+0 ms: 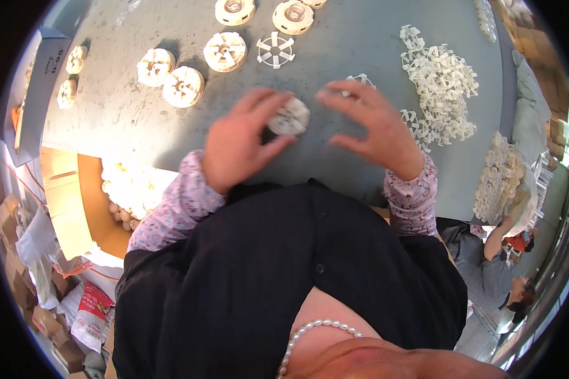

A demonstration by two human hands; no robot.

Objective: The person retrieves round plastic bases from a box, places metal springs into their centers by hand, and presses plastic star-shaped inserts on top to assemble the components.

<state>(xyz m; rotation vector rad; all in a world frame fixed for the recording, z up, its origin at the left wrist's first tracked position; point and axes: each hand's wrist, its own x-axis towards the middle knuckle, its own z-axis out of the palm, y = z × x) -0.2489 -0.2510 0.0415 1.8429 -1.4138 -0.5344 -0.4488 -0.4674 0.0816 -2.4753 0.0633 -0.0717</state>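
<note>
My left hand (237,139) grips a round white plastic part (289,117) by its side, thumb below and fingers above, over the table in front of me. To the right of it, my right hand (376,126) is slightly blurred, with fingers and thumb apart. Partly hidden behind its fingers is a white spoked ring (364,79); whether they touch it I cannot tell. Another spoked ring (276,50) lies flat farther off. Beside it sits a cream round part (225,52) with a slotted face, and two similar round parts (183,86) are to the left.
A heap of white spoked rings (439,88) covers the table's right side. Round parts with coiled centres (293,16) stand at the far edge. A blue-grey box (39,95) is at the left, above an open carton (98,208) of round parts. A co-worker (496,271) is at the right.
</note>
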